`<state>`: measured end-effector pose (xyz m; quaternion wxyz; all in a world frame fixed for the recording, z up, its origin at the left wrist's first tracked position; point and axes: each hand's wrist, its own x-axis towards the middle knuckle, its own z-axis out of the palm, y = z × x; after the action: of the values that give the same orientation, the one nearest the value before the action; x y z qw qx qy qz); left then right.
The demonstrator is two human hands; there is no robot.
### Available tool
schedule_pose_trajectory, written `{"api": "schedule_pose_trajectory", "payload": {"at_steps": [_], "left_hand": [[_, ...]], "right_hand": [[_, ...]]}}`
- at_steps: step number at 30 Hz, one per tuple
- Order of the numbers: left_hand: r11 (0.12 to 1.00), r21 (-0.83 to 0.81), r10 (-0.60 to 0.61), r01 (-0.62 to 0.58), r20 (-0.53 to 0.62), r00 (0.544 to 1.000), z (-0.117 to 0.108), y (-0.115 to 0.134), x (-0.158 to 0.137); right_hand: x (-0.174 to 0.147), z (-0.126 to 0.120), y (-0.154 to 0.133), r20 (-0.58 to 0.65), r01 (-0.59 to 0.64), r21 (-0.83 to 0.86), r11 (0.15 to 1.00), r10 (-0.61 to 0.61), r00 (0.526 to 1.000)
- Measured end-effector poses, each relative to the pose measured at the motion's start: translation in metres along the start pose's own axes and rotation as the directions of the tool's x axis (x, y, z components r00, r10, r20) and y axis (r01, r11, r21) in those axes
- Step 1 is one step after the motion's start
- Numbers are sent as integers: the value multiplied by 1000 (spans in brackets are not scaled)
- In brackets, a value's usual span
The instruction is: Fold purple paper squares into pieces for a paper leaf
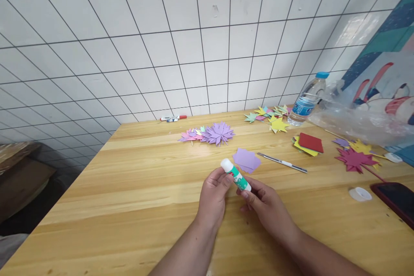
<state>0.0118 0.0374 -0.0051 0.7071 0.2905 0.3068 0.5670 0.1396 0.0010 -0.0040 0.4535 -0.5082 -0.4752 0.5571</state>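
Note:
A green and white glue stick (238, 178) is held tilted above the wooden table, its white end up to the left. My left hand (214, 194) is closed around its upper part, thumb against the label. With thumb and fingers, my right hand (262, 202) grips the lower end. Just beyond the hands lie several purple paper pieces (246, 159). A slim utility knife (282, 162) rests to their right. Farther back is a cluster of purple paper leaf shapes (220, 133), with pink ones at its left.
Coloured paper squares (310, 142), a red paper leaf (353, 159), a white ring-shaped object (360, 194) and a phone (396, 200) lie at right. A water bottle (305, 102) stands by the tiled wall, near a plastic bag (359, 123). Markers (174, 118) lie at the back edge.

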Motion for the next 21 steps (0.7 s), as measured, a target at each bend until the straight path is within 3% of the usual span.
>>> {"api": "schedule_pose_trajectory", "payload": {"at_steps": [15,21], "left_hand": [[1000,22,0,1,-18,1000,-2,-1,1],[990,128,57,-57,-1,998,-2,-1,1]], "right_hand": [[1,-1,1,23,24,-37,999,-24,999],[2,-6,-2,-17,220,-255,942,-231,973]]}}
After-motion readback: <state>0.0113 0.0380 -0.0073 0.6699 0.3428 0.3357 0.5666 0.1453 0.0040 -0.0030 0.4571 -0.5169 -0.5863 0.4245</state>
